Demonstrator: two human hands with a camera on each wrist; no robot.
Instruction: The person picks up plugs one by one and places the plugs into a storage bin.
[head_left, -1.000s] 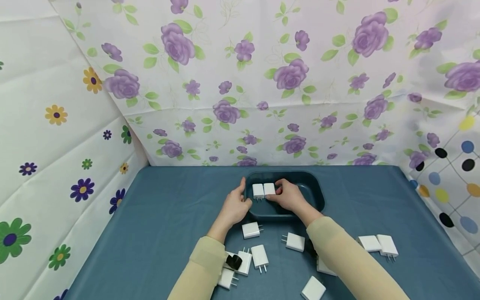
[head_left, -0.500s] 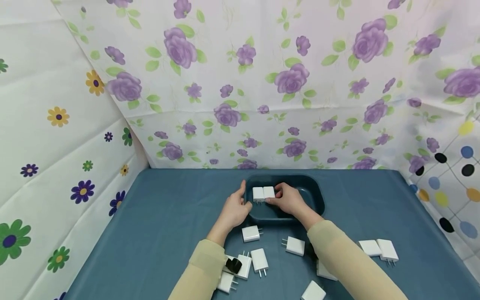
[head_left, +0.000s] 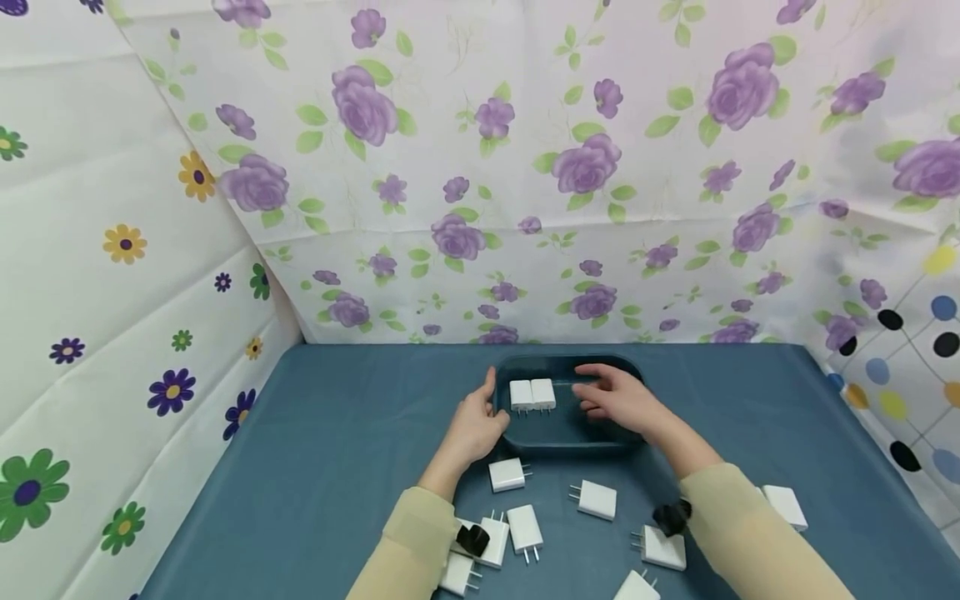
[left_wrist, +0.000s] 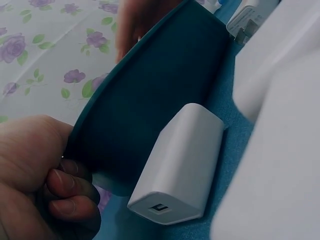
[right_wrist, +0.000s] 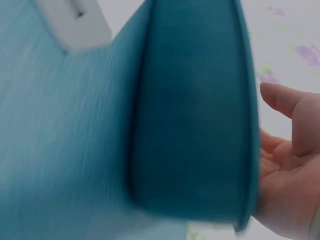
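Note:
A dark blue tray (head_left: 573, 445) stands at the back of the table, with two white charger plugs (head_left: 542, 394) side by side at its left end, prongs toward me. My left hand (head_left: 474, 425) grips the tray's left rim; in the left wrist view its fingers curl at the tray wall (left_wrist: 150, 85). Over the right part of the tray, my right hand (head_left: 618, 402) is apart from the plugs and holds nothing. Its thumb and fingers stand spread in the right wrist view.
Several more white charger plugs lie in front of the tray, among them a plug (head_left: 507, 474) close to its front left corner and a plug (head_left: 597, 499) nearer the middle. Another plug (head_left: 785, 507) is at the right, partly behind my sleeve. A flowered cloth (head_left: 480, 208) hangs behind.
My right hand has let go of the right-hand plug in the tray and moved right, its fingers spreading. The left hand keeps its place at the rim. The view has tilted slightly up.

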